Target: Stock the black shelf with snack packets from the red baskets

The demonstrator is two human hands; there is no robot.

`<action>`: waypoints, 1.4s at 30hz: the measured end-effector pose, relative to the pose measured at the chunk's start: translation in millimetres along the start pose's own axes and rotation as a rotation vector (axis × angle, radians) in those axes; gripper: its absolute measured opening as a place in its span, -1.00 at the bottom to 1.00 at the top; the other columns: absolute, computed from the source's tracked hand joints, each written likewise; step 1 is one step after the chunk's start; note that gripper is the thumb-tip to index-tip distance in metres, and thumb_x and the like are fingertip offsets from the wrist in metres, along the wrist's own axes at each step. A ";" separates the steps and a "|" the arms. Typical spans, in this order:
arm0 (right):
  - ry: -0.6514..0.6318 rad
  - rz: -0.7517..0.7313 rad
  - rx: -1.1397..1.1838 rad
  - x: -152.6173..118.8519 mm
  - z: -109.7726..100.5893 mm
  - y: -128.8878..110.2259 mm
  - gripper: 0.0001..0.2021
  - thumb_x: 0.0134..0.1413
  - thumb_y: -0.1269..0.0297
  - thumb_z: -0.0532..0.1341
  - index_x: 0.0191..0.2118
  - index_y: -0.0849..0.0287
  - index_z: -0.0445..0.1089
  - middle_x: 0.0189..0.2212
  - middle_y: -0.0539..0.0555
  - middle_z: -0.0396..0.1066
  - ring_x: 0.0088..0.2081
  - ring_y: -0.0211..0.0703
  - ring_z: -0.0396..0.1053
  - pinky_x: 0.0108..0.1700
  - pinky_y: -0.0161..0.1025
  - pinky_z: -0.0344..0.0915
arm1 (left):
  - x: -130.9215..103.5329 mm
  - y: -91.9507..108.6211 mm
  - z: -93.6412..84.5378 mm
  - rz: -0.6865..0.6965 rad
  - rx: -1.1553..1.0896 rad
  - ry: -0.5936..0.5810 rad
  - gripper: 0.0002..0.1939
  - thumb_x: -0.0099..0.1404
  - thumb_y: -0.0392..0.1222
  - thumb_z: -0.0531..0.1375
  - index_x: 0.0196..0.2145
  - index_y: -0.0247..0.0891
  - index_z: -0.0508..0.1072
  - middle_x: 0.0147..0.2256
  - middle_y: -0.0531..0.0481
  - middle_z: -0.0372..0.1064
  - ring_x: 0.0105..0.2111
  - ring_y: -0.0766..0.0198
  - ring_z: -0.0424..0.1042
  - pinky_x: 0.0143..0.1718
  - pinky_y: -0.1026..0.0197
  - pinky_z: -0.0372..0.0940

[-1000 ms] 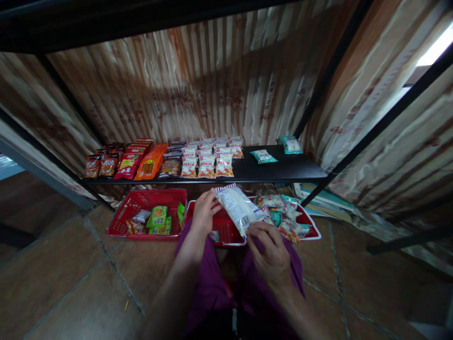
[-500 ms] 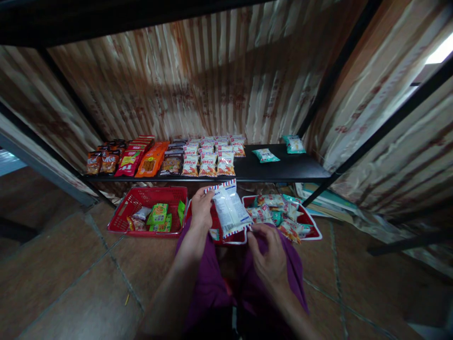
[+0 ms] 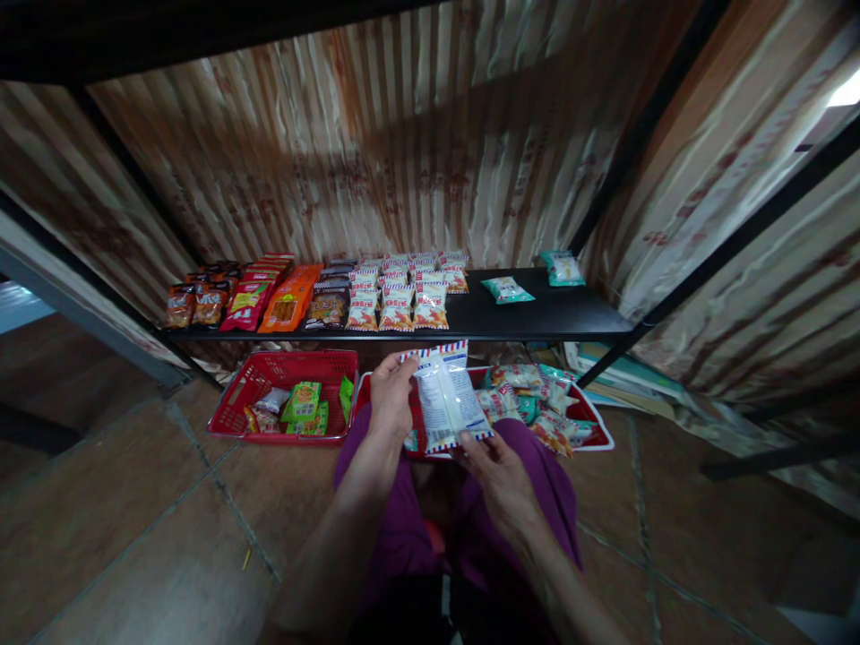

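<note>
Between my hands is a white snack bag [image 3: 446,400] with red-and-blue striped ends, its printed back and centre seam facing me. My left hand [image 3: 391,394] is closed on its upper left edge. The fingers of my right hand [image 3: 494,470] pinch its lower right end, thumb on top. Just beyond, on a black shelf [image 3: 537,315], stand rows of white snack bags [image 3: 396,306] with similar striped ends. To their right lie a teal snack bag [image 3: 507,290] and another teal bag [image 3: 563,268] by the back corner.
Brown, red and orange snack packs [image 3: 250,305] fill the shelf's left part. Below are a red basket [image 3: 248,381] with green packs [image 3: 305,403] and another red basket [image 3: 608,442] with mixed bags. A black post [image 3: 665,305] and flat boards [image 3: 638,385] stand right.
My right hand has come up to the bag and now grips its lower end. The bag has shifted slightly right, still in my left hand.
</note>
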State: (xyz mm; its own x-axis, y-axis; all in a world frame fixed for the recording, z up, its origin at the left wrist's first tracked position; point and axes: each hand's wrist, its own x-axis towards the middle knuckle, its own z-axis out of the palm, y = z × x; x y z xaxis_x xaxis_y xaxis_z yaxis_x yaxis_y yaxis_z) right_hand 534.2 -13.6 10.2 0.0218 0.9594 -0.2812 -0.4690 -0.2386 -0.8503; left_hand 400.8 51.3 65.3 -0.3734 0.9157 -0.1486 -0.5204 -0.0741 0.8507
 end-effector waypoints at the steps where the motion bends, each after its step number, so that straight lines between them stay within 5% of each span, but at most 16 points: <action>1: 0.016 0.006 0.014 0.8 0.5 0.0 -0.65 -0.31 0.17 0.45 -0.31 0.17 0.46 -0.35 0.02 0.54 -0.36 -0.20 0.47 -0.23 -0.25 0.40 | -0.9 0.7 0.0 -0.011 0.002 -0.003 -0.81 -0.11 -0.17 0.32 -0.51 -0.28 0.45 -0.50 0.08 0.39 -0.53 0.41 0.32 -0.49 0.34 0.13; 11: 0.101 0.021 0.040 3.5 -1.6 -5.5 -0.65 -0.55 0.21 0.51 -0.49 0.19 0.47 -0.55 -0.05 0.48 -0.49 -0.26 0.42 -0.38 -0.34 0.41 | -4.6 14.7 6.6 -0.044 -0.060 -0.025 -0.80 -0.17 -0.20 0.34 -0.53 -0.30 0.44 -0.52 0.08 0.39 -0.51 0.43 0.33 -0.46 0.36 0.16; 16: 0.152 0.050 0.097 3.8 2.3 -5.2 -0.64 -0.63 0.26 0.53 -0.54 0.21 0.47 -0.56 -0.05 0.46 -0.53 -0.32 0.39 -0.44 -0.40 0.41 | -6.2 13.8 7.5 -0.069 -0.028 -0.127 -0.74 -0.11 -0.11 0.36 -0.45 -0.28 0.47 -0.46 0.06 0.42 -0.47 0.40 0.35 -0.39 0.34 0.20; 26: 0.184 0.063 0.131 2.9 6.5 -14.2 -0.66 -0.64 0.29 0.53 -0.57 0.21 0.45 -0.60 -0.08 0.43 -0.55 -0.34 0.37 -0.47 -0.43 0.43 | -9.5 0.2 -2.0 -0.226 -0.045 -0.215 -0.68 -0.10 -0.04 0.34 -0.40 -0.25 0.45 -0.41 0.04 0.43 -0.43 0.36 0.36 -0.39 0.33 0.20; 35: 0.179 0.067 0.127 1.1 9.7 -17.6 -0.71 -0.57 0.34 0.51 -0.59 0.21 0.43 -0.62 -0.07 0.43 -0.58 -0.33 0.38 -0.50 -0.44 0.43 | -16.4 0.2 -5.8 -0.246 0.099 -0.300 -0.58 -0.09 -0.12 0.35 -0.23 -0.23 0.43 -0.25 -0.04 0.47 -0.21 0.19 0.43 -0.25 0.23 0.24; 42: 0.176 0.068 0.136 -0.4 12.3 -20.8 -0.69 -0.60 0.32 0.52 -0.57 0.22 0.45 -0.61 -0.07 0.44 -0.57 -0.33 0.39 -0.50 -0.44 0.43 | -15.9 -7.4 -7.4 -0.252 0.088 -0.265 -0.58 -0.07 -0.22 0.34 -0.20 -0.26 0.40 -0.25 -0.06 0.47 -0.23 0.20 0.44 -0.25 0.24 0.27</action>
State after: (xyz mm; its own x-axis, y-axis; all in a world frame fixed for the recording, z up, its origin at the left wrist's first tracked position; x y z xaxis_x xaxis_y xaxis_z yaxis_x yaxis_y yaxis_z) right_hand 533.1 -7.2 33.5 0.1346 0.8978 -0.4193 -0.5889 -0.2678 -0.7625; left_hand 404.9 34.3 57.7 -0.0239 0.9722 -0.2329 -0.4984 0.1903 0.8458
